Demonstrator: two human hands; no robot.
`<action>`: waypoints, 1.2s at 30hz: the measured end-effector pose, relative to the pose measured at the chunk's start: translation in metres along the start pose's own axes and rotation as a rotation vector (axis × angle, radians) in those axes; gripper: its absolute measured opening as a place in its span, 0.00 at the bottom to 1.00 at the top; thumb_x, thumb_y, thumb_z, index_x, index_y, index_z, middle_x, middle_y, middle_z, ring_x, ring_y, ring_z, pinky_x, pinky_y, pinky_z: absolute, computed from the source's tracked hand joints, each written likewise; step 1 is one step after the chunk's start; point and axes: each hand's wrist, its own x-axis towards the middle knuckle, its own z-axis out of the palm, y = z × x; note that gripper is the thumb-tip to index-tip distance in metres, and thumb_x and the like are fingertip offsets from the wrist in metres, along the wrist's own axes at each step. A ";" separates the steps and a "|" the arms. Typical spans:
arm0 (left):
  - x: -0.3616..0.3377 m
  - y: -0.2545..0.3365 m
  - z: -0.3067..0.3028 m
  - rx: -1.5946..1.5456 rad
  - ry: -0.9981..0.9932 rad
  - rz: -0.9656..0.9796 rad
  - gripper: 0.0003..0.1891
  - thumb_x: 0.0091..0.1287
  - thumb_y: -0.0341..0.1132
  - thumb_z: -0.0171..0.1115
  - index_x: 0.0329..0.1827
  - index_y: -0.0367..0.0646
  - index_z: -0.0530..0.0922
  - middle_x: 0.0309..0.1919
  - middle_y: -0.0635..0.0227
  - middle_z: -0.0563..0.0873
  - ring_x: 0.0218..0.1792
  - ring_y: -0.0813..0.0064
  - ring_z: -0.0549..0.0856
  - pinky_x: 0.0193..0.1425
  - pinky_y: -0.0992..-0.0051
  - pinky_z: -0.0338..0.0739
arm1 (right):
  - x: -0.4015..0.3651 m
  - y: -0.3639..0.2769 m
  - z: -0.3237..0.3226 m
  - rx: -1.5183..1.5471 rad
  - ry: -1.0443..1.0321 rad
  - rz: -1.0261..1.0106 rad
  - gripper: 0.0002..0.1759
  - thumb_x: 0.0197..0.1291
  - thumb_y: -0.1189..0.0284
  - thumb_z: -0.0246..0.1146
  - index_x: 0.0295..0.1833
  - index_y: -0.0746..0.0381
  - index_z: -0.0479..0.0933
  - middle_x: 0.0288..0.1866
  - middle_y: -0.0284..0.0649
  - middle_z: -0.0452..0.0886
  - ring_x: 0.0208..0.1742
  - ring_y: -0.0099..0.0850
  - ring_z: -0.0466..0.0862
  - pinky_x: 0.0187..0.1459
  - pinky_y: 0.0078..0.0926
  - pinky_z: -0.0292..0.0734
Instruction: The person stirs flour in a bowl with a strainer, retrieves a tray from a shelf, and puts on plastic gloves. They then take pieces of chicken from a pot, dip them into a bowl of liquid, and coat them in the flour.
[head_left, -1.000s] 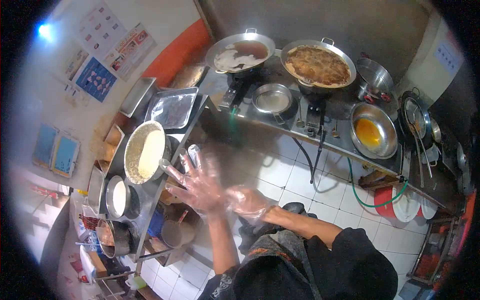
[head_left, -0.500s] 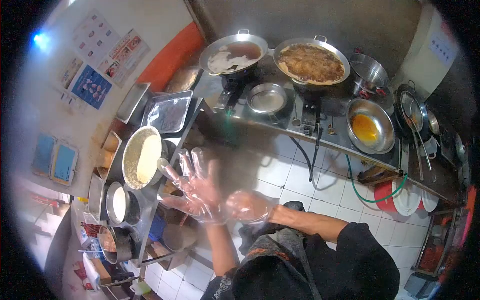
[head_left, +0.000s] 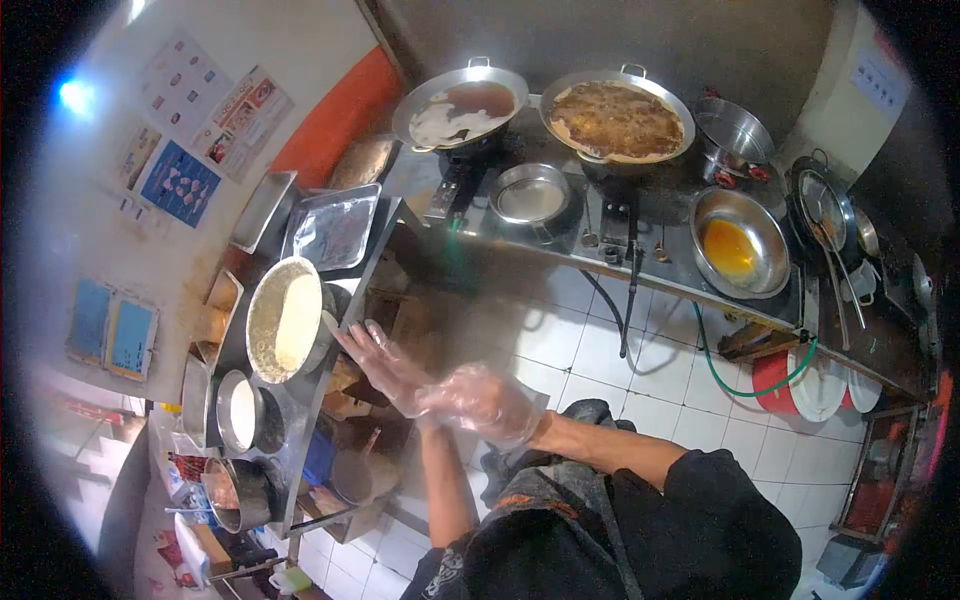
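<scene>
Both hands wear clear plastic gloves and meet in front of my body. My left hand (head_left: 383,368) points up and to the left, its fingers stretched out and holding nothing. Across the base of that hand lies my right hand (head_left: 478,400), fingers curled in at the left glove's cuff. Part of the left palm and wrist is hidden behind it. Left of my left fingers, on the side counter, stands a large bowl (head_left: 262,330) with pale powder in it.
Two wide pans, one with whitish foam (head_left: 437,122) and one with bubbling brown oil (head_left: 620,122), sit on the back counter. A sieve (head_left: 530,196) and a steel bowl with orange liquid (head_left: 765,262) are nearer. Trays (head_left: 335,228) and pots (head_left: 240,500) line the left counter.
My left hand has turned from facing palm-out to a slanted, more edge-on pose. My right hand has moved left, from beside the left wrist onto the base of the left hand.
</scene>
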 end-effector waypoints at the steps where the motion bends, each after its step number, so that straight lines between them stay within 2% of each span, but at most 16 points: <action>1: 0.002 -0.004 -0.006 0.106 -0.054 0.028 0.44 0.75 0.66 0.39 0.83 0.43 0.45 0.84 0.64 0.45 0.83 0.60 0.47 0.84 0.56 0.37 | -0.004 0.001 0.003 0.002 0.000 -0.001 0.13 0.59 0.70 0.69 0.51 0.53 0.83 0.38 0.40 0.83 0.38 0.43 0.83 0.38 0.39 0.78; 3: 0.006 0.003 -0.008 0.054 -0.069 0.006 0.44 0.75 0.65 0.40 0.84 0.45 0.44 0.84 0.63 0.44 0.83 0.60 0.45 0.84 0.55 0.35 | -0.013 -0.002 0.007 0.051 -0.231 -0.025 0.21 0.56 0.76 0.70 0.57 0.57 0.82 0.44 0.39 0.88 0.47 0.36 0.86 0.46 0.35 0.80; 5: 0.003 0.012 -0.004 -0.064 -0.047 -0.119 0.44 0.73 0.68 0.40 0.85 0.53 0.42 0.84 0.63 0.43 0.83 0.58 0.39 0.84 0.50 0.30 | -0.015 0.000 0.005 0.084 -0.231 -0.014 0.22 0.55 0.76 0.70 0.57 0.58 0.81 0.47 0.41 0.87 0.48 0.37 0.86 0.46 0.35 0.80; 7: 0.004 0.031 0.004 -0.127 0.009 -0.202 0.45 0.70 0.72 0.39 0.84 0.61 0.43 0.83 0.61 0.45 0.83 0.54 0.42 0.82 0.46 0.33 | -0.013 -0.005 0.003 0.127 -0.235 -0.006 0.22 0.55 0.76 0.71 0.57 0.59 0.81 0.49 0.44 0.86 0.48 0.37 0.86 0.46 0.34 0.81; 9: 0.008 0.039 0.004 -0.193 0.065 -0.281 0.45 0.68 0.76 0.39 0.84 0.69 0.43 0.83 0.60 0.47 0.82 0.50 0.45 0.80 0.42 0.37 | -0.007 -0.015 -0.003 0.203 -0.055 0.201 0.25 0.54 0.77 0.72 0.59 0.62 0.79 0.55 0.47 0.84 0.50 0.38 0.86 0.47 0.34 0.83; 11: 0.011 0.043 -0.004 -0.457 0.021 -0.057 0.45 0.69 0.74 0.41 0.84 0.64 0.46 0.81 0.56 0.55 0.80 0.48 0.52 0.80 0.44 0.49 | -0.002 -0.011 0.002 0.251 0.015 0.256 0.26 0.53 0.78 0.72 0.60 0.63 0.79 0.58 0.49 0.83 0.52 0.39 0.86 0.50 0.35 0.83; 12: 0.009 0.045 -0.005 -0.454 0.020 -0.061 0.45 0.69 0.74 0.41 0.84 0.64 0.46 0.81 0.56 0.55 0.80 0.48 0.52 0.80 0.44 0.49 | -0.001 -0.011 0.004 0.299 0.093 0.309 0.28 0.52 0.79 0.72 0.61 0.63 0.78 0.60 0.50 0.81 0.53 0.39 0.86 0.54 0.36 0.83; 14: 0.005 0.049 -0.004 -0.909 -0.209 0.128 0.44 0.74 0.64 0.47 0.84 0.56 0.39 0.82 0.54 0.48 0.78 0.45 0.58 0.81 0.45 0.52 | -0.001 -0.011 0.001 0.190 0.004 0.396 0.28 0.54 0.77 0.71 0.63 0.64 0.77 0.60 0.51 0.82 0.55 0.41 0.85 0.56 0.37 0.83; 17: -0.001 0.071 0.025 -0.751 -0.104 0.202 0.46 0.72 0.68 0.46 0.84 0.55 0.41 0.82 0.51 0.48 0.79 0.45 0.56 0.81 0.46 0.53 | -0.002 0.004 0.005 0.219 -0.153 0.442 0.26 0.56 0.75 0.70 0.62 0.64 0.78 0.57 0.51 0.83 0.54 0.42 0.86 0.56 0.36 0.83; 19: -0.003 0.083 0.038 -0.575 0.038 0.229 0.51 0.66 0.77 0.42 0.84 0.55 0.43 0.81 0.48 0.49 0.79 0.43 0.55 0.81 0.46 0.53 | -0.003 0.009 0.014 0.055 -0.014 0.205 0.18 0.56 0.72 0.69 0.53 0.64 0.80 0.36 0.47 0.84 0.37 0.42 0.85 0.40 0.42 0.79; 23: -0.002 0.085 0.040 -0.584 0.018 0.250 0.53 0.62 0.81 0.44 0.84 0.57 0.49 0.79 0.49 0.58 0.79 0.45 0.57 0.79 0.44 0.53 | -0.020 0.007 0.020 0.319 0.035 0.213 0.14 0.57 0.70 0.69 0.48 0.62 0.81 0.34 0.47 0.82 0.35 0.42 0.84 0.40 0.43 0.79; 25: 0.004 0.092 0.035 -0.615 -0.087 0.252 0.55 0.60 0.81 0.45 0.84 0.57 0.48 0.78 0.49 0.60 0.79 0.46 0.56 0.80 0.45 0.50 | -0.037 0.002 0.026 0.032 -0.233 0.177 0.13 0.57 0.69 0.69 0.45 0.63 0.81 0.34 0.45 0.82 0.36 0.42 0.83 0.41 0.43 0.80; 29: 0.005 0.097 0.038 -0.421 0.071 0.284 0.55 0.62 0.83 0.33 0.84 0.54 0.44 0.80 0.47 0.54 0.79 0.44 0.55 0.79 0.47 0.53 | -0.024 0.002 0.012 0.023 -0.188 0.019 0.17 0.57 0.69 0.69 0.52 0.62 0.80 0.39 0.45 0.83 0.40 0.43 0.84 0.46 0.42 0.81; 31: 0.007 0.094 0.035 -0.140 0.087 0.341 0.52 0.66 0.75 0.47 0.84 0.51 0.46 0.80 0.47 0.53 0.81 0.48 0.53 0.81 0.50 0.49 | -0.003 -0.013 -0.006 0.074 -0.120 0.228 0.27 0.54 0.72 0.70 0.61 0.65 0.77 0.60 0.50 0.81 0.61 0.43 0.81 0.62 0.39 0.78; 34: 0.010 0.092 0.033 -0.007 0.108 0.370 0.51 0.66 0.73 0.49 0.84 0.50 0.47 0.81 0.47 0.53 0.81 0.49 0.53 0.81 0.51 0.48 | 0.011 -0.031 -0.020 0.048 -0.058 0.142 0.31 0.53 0.71 0.72 0.63 0.65 0.75 0.64 0.52 0.78 0.64 0.44 0.80 0.65 0.39 0.76; 36: 0.010 0.089 0.032 0.053 0.114 0.374 0.51 0.67 0.72 0.51 0.84 0.50 0.48 0.81 0.47 0.53 0.81 0.49 0.53 0.82 0.51 0.48 | 0.005 -0.026 -0.010 0.063 -0.034 0.099 0.32 0.51 0.72 0.74 0.63 0.64 0.75 0.59 0.50 0.81 0.60 0.45 0.82 0.61 0.40 0.77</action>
